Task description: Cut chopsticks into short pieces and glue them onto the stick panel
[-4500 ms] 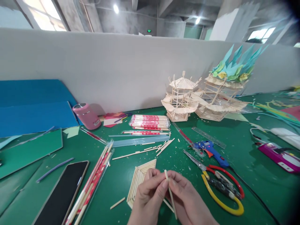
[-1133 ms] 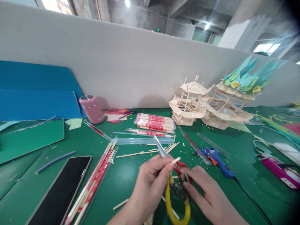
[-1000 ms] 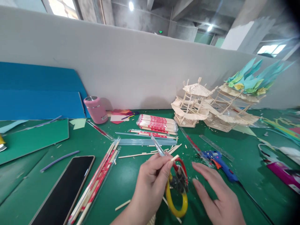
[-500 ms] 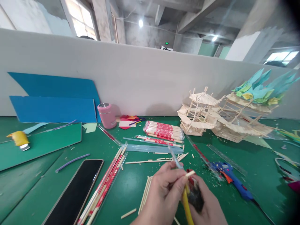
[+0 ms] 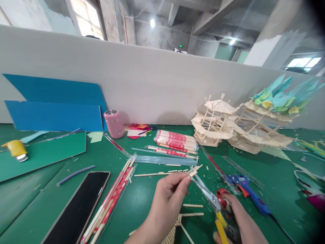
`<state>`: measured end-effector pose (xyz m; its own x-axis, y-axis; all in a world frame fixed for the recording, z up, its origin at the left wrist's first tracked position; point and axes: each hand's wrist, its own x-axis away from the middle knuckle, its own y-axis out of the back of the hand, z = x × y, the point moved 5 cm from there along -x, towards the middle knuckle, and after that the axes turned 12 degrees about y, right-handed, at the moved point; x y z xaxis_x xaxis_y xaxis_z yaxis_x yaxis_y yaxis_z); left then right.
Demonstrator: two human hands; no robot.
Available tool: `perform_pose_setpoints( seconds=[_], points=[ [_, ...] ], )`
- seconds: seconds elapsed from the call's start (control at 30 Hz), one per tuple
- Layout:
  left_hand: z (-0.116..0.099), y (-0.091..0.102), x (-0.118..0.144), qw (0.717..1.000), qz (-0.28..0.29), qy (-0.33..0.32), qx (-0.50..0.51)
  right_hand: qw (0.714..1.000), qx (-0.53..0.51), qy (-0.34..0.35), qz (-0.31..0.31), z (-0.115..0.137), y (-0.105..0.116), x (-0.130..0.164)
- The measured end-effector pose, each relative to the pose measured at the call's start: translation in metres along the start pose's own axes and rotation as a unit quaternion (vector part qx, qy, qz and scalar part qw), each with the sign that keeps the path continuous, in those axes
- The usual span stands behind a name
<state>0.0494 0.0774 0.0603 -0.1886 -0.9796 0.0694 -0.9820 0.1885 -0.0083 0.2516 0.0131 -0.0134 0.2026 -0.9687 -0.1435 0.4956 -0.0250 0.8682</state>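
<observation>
Step in hand: trimming a stick — the left hand [image 5: 169, 193] pinches a short wooden stick [image 5: 192, 174] by thumb and forefinger, its free tip poking out to the right.
Left hand: fingers together, clamped on the stick, held above the green worktop [image 5: 142, 189].
Right hand: the right hand [image 5: 237, 222] grips the red and yellow handles of the scissors [image 5: 212, 200], fingers wrapped round them.
Blades: they point up and left, tips right at the stick's end; whether they are parted or closed I cannot tell.
Where the stick is: in the air, just in front of the loose offcuts [image 5: 177, 170] on the worktop, well clear of the glued stick panel [image 5: 172, 234] at the bottom edge.
Nearby: blue glue gun [image 5: 247, 191] to the right, phone [image 5: 78, 206] to the left, stick pavilion model [image 5: 215, 118] at the back.
Next move calls for: by my reading, a steady pinch close to the cut line, blades square across the stick, fingertips kept out of their path.
</observation>
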Motion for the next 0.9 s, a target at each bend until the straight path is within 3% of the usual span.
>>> perform_pose_setpoints(
  seconds=[0.23,0.47,0.7,0.9],
  points=[
    [0.001,-0.002,0.003,0.996,0.020,-0.067,-0.053,0.999,0.033,0.009,0.000,0.021,0.008,-0.005],
    [-0.001,-0.005,0.004,0.992,0.036,-0.081,-0.089,0.999,0.037,0.015,-0.017,0.024,0.011,-0.006],
    [-0.005,-0.005,0.006,0.981,0.032,-0.150,-0.118,0.998,0.015,-0.060,0.028,0.020,0.003,0.001],
    [-0.008,-0.003,0.005,0.977,0.029,-0.172,-0.125,0.995,0.008,-0.088,0.051,0.018,-0.004,0.002]
  ],
)
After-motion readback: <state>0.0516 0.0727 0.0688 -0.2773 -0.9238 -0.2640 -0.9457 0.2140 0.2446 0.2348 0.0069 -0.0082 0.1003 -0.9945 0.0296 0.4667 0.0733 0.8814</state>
